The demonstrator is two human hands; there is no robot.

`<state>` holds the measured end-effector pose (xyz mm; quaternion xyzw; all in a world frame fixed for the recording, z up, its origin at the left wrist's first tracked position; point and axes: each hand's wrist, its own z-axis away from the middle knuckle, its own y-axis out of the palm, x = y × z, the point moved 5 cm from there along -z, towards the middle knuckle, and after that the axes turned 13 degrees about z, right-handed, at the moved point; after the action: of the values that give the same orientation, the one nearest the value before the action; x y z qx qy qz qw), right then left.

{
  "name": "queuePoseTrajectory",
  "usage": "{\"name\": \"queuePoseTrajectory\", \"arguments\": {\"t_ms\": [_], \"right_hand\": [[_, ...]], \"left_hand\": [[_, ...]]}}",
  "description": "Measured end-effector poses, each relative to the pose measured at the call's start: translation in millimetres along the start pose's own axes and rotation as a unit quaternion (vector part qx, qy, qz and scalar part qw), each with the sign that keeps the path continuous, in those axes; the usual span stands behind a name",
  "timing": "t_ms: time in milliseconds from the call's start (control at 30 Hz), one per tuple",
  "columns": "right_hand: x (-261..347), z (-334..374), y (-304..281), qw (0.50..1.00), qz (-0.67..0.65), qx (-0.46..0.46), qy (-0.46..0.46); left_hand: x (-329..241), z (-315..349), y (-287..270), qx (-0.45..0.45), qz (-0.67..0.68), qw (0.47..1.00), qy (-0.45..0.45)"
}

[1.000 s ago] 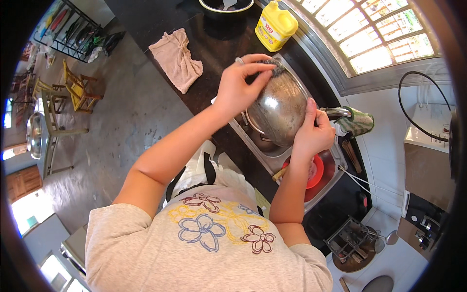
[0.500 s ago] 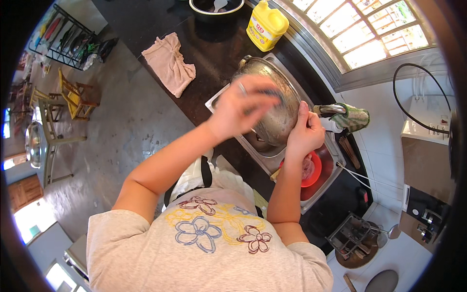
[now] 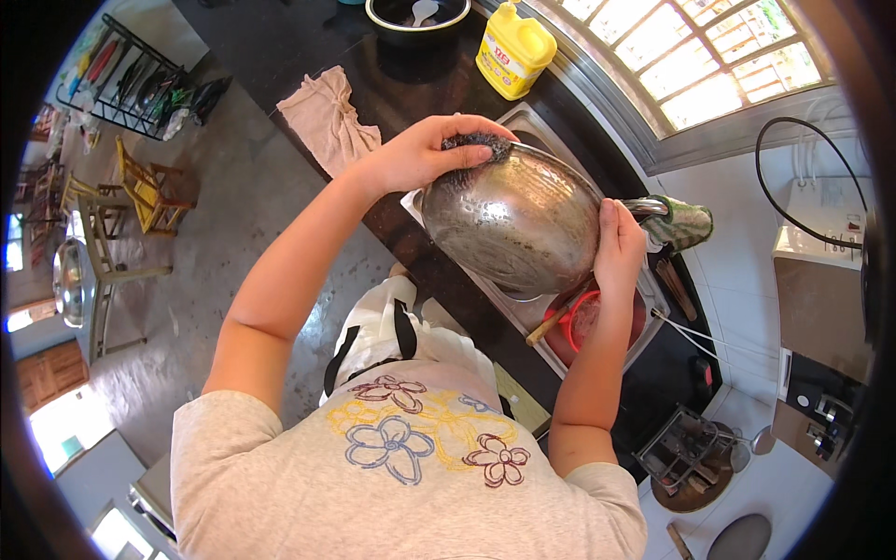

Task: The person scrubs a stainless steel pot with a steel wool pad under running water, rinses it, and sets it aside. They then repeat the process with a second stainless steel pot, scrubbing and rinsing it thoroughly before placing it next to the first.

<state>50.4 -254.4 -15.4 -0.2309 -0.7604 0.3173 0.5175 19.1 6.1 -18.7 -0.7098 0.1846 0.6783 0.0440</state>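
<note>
A metal pot (image 3: 513, 224), wet and darkly stained, is tilted over the sink (image 3: 521, 119) with its outside facing up. My left hand (image 3: 420, 157) is closed on a dark steel wool scrubber (image 3: 481, 145) and presses it at the pot's upper edge. My right hand (image 3: 619, 245) grips the pot's right side, thumb on top; its other fingers are partly hidden. Below the pot, a red bowl (image 3: 581, 322) sits in the right basin beside a wooden handle (image 3: 553, 325). The inside of the pot is hidden.
A faucet (image 3: 646, 206) with a green cloth (image 3: 689, 222) around it stands right of the pot. On the dark counter are a yellow jug (image 3: 515, 51), a pink cloth (image 3: 331, 117) and a black basin (image 3: 415, 35) with a white spoon (image 3: 424, 11).
The pot has been turned and raised, its outside now more toward me. My left hand moved up and left to its edge with the scrubber. My right hand shifted slightly right.
</note>
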Motion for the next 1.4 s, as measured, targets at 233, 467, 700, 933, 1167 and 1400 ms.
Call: {"name": "queuePoseTrajectory", "arguments": {"t_ms": [233,467,700,933,1167,1400], "right_hand": [[24.9,-1.0,10.3,0.998,-0.016,0.040,-0.036],[56.2,2.4,28.5,0.997,0.018,-0.020,-0.074],[40.4,18.5,17.7,0.998,0.066,-0.019,0.011],[32.2,25.8,13.9,0.998,0.047,-0.038,0.024],[40.7,24.4,29.1,0.997,0.077,-0.023,0.018],[-10.3,31.2,12.1,0.979,-0.125,-0.067,0.147]], "left_hand": [[-7.9,0.2,3.6,0.041,-0.100,0.994,0.026],[-14.9,-13.8,50.7,0.082,-0.241,0.947,0.195],[-1.6,-12.0,20.8,0.040,-0.141,0.982,0.122],[-2.9,-13.8,19.2,0.044,-0.146,0.985,0.076],[-7.4,-12.7,52.6,0.103,-0.204,0.964,0.138],[19.7,8.7,-11.5,-0.040,-0.082,0.996,0.013]]}}
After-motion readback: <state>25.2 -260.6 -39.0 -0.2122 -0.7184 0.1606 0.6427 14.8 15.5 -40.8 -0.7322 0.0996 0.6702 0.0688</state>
